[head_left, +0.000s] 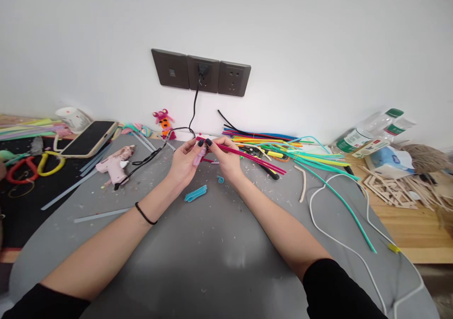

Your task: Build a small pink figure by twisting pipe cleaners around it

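Observation:
My left hand (184, 161) is closed around a small pale pink piece (200, 155) held over the grey mat (198, 243). My right hand (226, 157) pinches the near end of a long magenta pipe cleaner (255, 158) against that pink piece; the stem runs off to the right, just over the mat. Both hands meet at the middle of the mat, fingertips touching. A folded light blue pipe cleaner bundle (195, 194) lies just in front of them, and a small blue curl (221, 179) sits beside my right wrist.
A pink glue gun (115, 163) lies left with its black cord to the wall sockets (201, 72). Several coloured pipe cleaners (283, 146) pile up at right, with pliers (262, 161), a white stem (318, 220), a teal stem (336, 196). Phone (88, 137), scissors (35, 165), bottles (371, 130), wooden sticks (399, 187).

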### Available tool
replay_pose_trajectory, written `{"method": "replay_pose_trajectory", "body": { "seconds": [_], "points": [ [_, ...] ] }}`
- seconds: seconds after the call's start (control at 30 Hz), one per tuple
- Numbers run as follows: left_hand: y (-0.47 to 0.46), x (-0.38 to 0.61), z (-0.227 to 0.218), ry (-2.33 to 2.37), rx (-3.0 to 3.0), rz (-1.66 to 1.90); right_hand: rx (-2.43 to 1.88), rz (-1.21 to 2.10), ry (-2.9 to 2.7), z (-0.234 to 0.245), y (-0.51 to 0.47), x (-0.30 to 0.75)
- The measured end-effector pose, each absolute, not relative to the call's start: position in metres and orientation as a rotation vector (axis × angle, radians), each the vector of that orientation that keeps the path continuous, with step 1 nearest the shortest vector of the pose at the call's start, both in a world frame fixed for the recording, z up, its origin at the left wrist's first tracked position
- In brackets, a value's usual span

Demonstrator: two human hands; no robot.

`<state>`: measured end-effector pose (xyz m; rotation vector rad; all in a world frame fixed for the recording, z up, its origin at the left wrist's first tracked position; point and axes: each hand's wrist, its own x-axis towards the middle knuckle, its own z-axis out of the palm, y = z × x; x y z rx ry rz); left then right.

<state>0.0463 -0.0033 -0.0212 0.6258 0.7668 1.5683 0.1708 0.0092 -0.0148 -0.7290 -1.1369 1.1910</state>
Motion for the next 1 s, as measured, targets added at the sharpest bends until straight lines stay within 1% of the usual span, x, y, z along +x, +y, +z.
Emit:
{"method": "replay_pose_trajectory", "body": {
  "seconds": [0.23, 0.63, 0.83, 1.0],
  "points": [
    [-0.01, 0.051, -0.011, 0.719, 0.676, 1.588, -0.748, 1.158, -1.172, -0.017, 0.012, 0.173],
    [-0.008, 0.04, -0.011, 0.868, 0.759, 1.503, -0.747, 1.072, -1.308, -0.018, 0.009, 0.17],
    [-0.005, 0.041, -0.011, 0.851, 0.729, 1.528, -0.77, 1.12, -1.294, -0.014, 0.006, 0.171],
    [-0.004, 0.038, -0.006, 0.85, 0.661, 1.512, -0.748, 1.188, -1.163, -0.014, 0.009, 0.172]
  ]
}}
